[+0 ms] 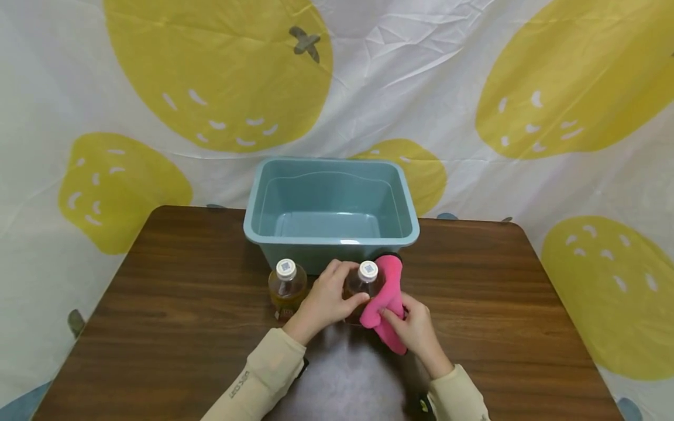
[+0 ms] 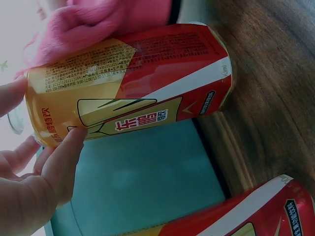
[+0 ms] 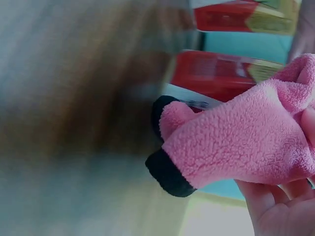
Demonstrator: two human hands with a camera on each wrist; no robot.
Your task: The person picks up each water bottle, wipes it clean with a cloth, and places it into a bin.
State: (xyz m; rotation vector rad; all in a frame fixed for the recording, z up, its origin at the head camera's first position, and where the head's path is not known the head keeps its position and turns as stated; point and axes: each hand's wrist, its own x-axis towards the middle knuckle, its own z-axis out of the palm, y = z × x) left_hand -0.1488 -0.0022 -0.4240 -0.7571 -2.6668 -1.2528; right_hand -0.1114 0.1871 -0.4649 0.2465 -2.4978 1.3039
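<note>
My left hand (image 1: 329,301) grips the upper part of a white-capped bottle (image 1: 368,271), thumb on the near side. The left wrist view shows this bottle's red and gold label (image 2: 147,73), with the left fingers (image 2: 64,162) around its upper end. A fuzzy pink cloth (image 1: 390,286) with black trim hangs from my right hand (image 1: 416,330), pinched between thumb and fingers. It lies along the bottle's right side; in the right wrist view the cloth (image 3: 236,137) overlaps the label. To the left stands a second white-capped bottle (image 1: 286,286) with the same red and gold label.
A blue-green plastic tub (image 1: 332,240) stands at the back of the dark wooden table (image 1: 184,304), right behind the bottles. A white cloth backdrop (image 1: 395,29) with large yellow fruit prints hangs behind the table and at both sides.
</note>
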